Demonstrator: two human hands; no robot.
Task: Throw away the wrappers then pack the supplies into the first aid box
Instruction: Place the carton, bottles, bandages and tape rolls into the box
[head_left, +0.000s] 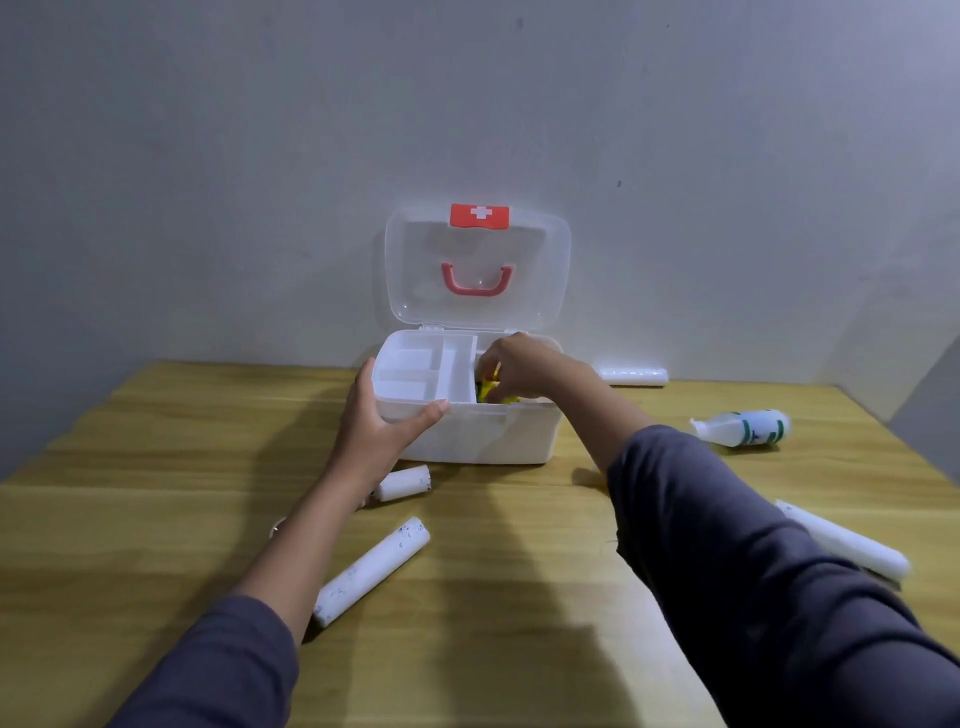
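The white first aid box (498, 436) stands open at the back of the table, its clear lid (475, 267) leaning against the wall. My left hand (382, 415) grips the front left corner of the white inner tray (423, 374). My right hand (519, 371) reaches into the box's right side, fingers closed on a yellow item (489, 391) that is mostly hidden. Wrapped white rolls lie around: a short roll (405, 482) and a long roll (371, 569) near my left forearm, another roll (844, 540) at the right, and a far roll (634, 375) by the wall.
A white bottle with green print (743, 427) lies on its side to the right of the box. The wooden table (156, 493) ends at the grey wall behind. A small metallic object (278, 527) peeks out beside my left forearm.
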